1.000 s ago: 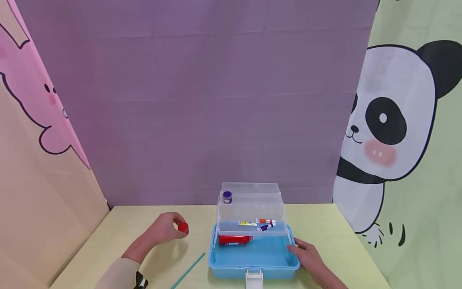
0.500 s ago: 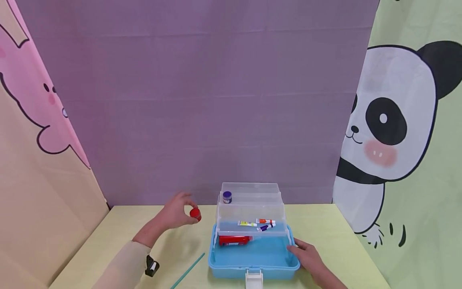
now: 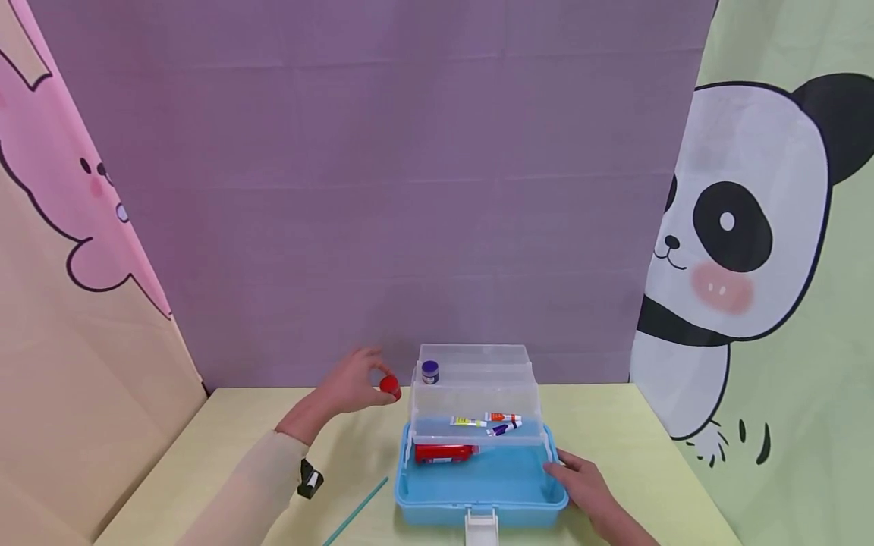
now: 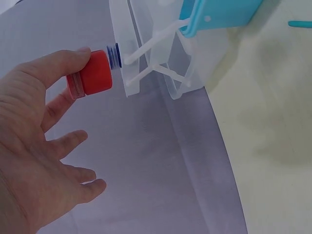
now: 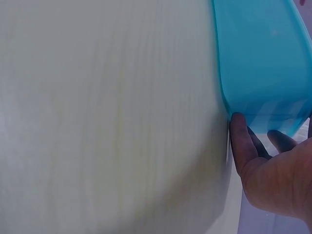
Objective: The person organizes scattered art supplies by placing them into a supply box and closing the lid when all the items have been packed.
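Note:
Between thumb and forefinger my left hand [image 3: 351, 383] pinches a small red paint jar [image 4: 96, 73], its other fingers spread apart. The jar is held up just left of the raised clear trays [image 3: 471, 402] of a light-blue storage box [image 3: 478, 512]. On the top tray stands a purple-lidded paint jar [image 3: 429, 371]. Lower down lie a yellow paint tube [image 3: 467, 422], an orange one [image 3: 503, 417] and a purple one [image 3: 504, 429]. A red bottle [image 3: 444, 453] lies inside the box at the back. My right hand [image 3: 586, 485] grips the box's right side, thumb at the rim.
A thin teal stick [image 3: 355, 512] lies on the pale yellow table [image 3: 628, 425] left of the box. The box's white latch [image 3: 481, 527] hangs down at the front. Behind the table hangs a purple cloth [image 3: 437, 189], with printed cloths on both sides.
My left hand has carried the red paint jar right and toward the back, up beside the clear trays. The right hand and the box have stayed in place.

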